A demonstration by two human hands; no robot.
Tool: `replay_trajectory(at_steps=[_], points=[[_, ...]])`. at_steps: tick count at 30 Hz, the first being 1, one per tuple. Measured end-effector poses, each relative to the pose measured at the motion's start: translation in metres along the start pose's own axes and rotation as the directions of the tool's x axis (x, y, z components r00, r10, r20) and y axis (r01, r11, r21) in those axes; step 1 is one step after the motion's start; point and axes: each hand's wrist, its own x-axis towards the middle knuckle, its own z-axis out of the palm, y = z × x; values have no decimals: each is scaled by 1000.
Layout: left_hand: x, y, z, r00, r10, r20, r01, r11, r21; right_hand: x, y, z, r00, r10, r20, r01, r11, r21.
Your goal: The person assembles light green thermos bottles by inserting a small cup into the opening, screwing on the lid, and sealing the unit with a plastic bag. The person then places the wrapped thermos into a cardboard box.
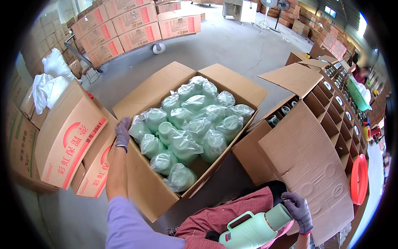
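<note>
A large open cardboard box point(143, 189) stands in the middle, filled with several pale green plastic-wrapped pieces point(195, 126). One pale green piece point(166, 128) among them shows bare at its top. My left hand point(122, 133), in a grey-purple glove, grips the left side of this box, its fingers partly hidden. Across my lap lies a mint green thermos flask point(248, 230), tilted, with a side handle and a darker cup lid point(277, 216). My right hand point(299, 211), gloved too, is closed around the lid end of the flask.
To the right, a divided carton point(331, 120) holds several items, and its broad flap point(306, 166) hangs towards me. Red rings point(359, 179) hang beside it. Printed cartons point(70, 141) stand at left; a loaded cart point(137, 54) is behind. Another person point(361, 72) is at far right.
</note>
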Motion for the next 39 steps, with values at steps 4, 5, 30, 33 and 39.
replay_trajectory(at_steps=[4, 5, 30, 33, 39], points=[[-28, 101, 95, 938, 60, 342, -158, 951, 265, 14, -35, 11, 997, -79, -18, 77, 991, -105], [-31, 121, 106, 898, 35, 439, -250, 862, 441, 18, -47, 17, 990, -139, -2, 138, 982, -129], [-19, 224, 109, 659, 592, 464, -750, 469, 466, 36, -37, 23, 988, -139, -69, 117, 960, -255], [-57, 258, 178, 487, 269, 831, -610, 785, 103, 72, -5, 22, 979, -159, -128, 105, 929, -355], [-235, 280, 361, -31, 157, 987, 799, 598, -70, 96, -90, 65, 667, -744, 42, 678, 582, -449]])
